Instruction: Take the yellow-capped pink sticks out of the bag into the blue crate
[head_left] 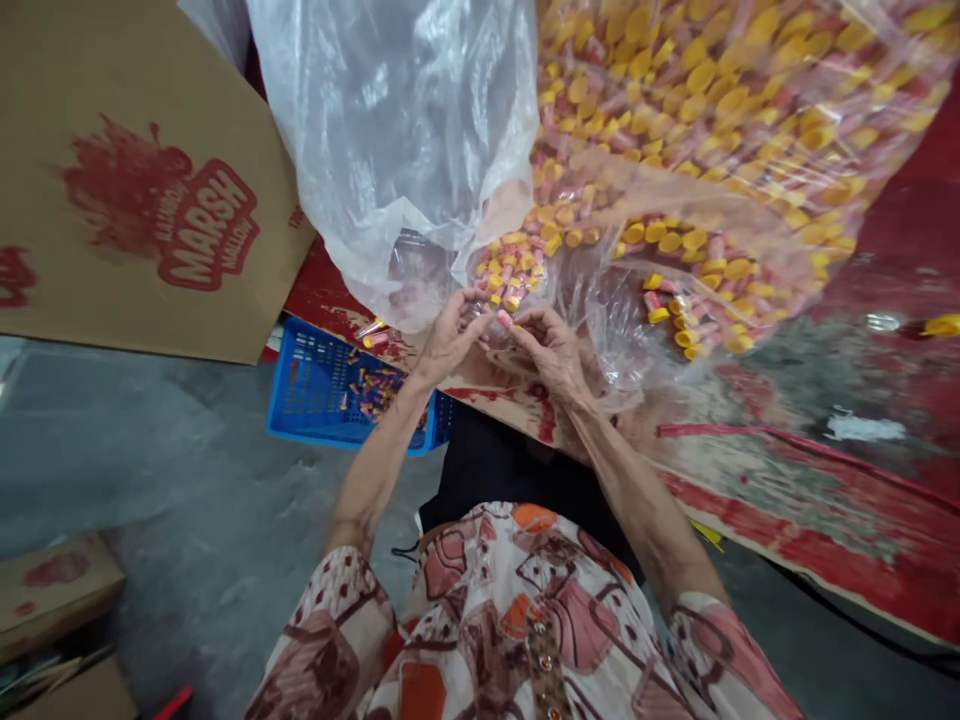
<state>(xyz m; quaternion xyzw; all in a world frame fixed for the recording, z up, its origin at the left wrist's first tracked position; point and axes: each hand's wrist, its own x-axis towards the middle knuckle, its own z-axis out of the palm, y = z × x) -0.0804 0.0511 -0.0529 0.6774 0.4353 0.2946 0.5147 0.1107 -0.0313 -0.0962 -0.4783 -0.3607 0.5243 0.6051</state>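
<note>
Seemingly, pink tube (505, 320) protrudes from pinching right hand (555, 352).

A worn, red-painted table (892, 535) stands above a smudged grey floor (217, 520).

To your left, the large brown cardboard box (139, 185) is bearing a red printed logo (210, 230) reading "RAINBOW MARSH MALLOW"; small red characters (297, 217) near its edge are showing illegibly.
</note>
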